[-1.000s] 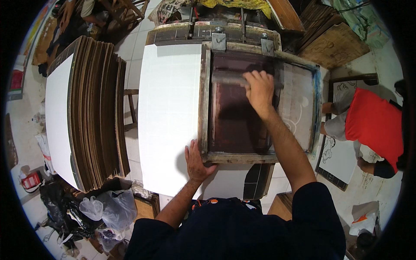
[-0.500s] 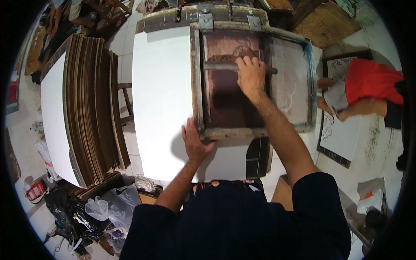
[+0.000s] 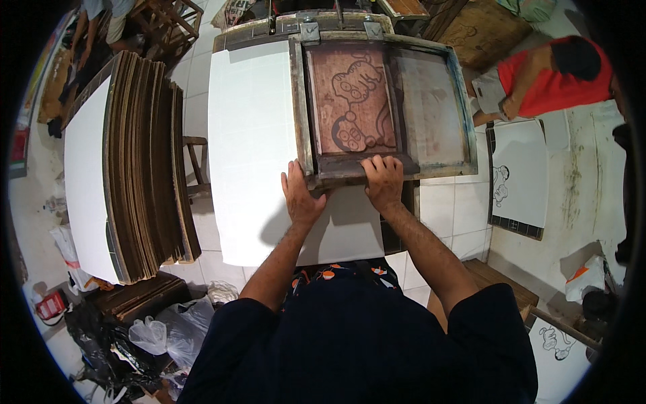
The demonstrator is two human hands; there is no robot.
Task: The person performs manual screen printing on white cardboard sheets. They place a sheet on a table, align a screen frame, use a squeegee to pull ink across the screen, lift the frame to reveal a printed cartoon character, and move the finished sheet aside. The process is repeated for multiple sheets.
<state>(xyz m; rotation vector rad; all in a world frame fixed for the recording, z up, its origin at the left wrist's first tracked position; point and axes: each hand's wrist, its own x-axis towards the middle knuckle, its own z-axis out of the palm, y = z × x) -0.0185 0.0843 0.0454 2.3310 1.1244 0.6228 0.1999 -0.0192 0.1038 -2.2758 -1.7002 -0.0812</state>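
Note:
A wooden-framed printing screen point(image 3: 300, 108) lies over a board covered with white cloth point(image 3: 252, 135), held by metal hinge clamps at its far edge. Dark outlines of cartoon animals point(image 3: 360, 84) show through the reddish mesh. At the near end of the mesh, a dark squeegee point(image 3: 336, 162) stretches sideways. My right hand point(image 3: 383, 182) has its fingers curled over the squeegee's right half. Beside the frame's near left corner, my left hand point(image 3: 301, 198) rests with fingers stretched out and thumb apart, touching the frame.
On the left stands a thick row of upright boards point(image 3: 138, 168), the outermost white-faced. Plastic bags point(image 3: 171, 330) lie at the lower left. To the right, a person in a red shirt point(image 3: 558, 81) bends over near a printed white sheet point(image 3: 518, 175). Another printed sheet point(image 3: 558, 350) lies lower right.
My right hand has drawn the squeegee toward me, from the far part of the mesh to its near end. The drawing now shows fully. The person in red has moved farther away.

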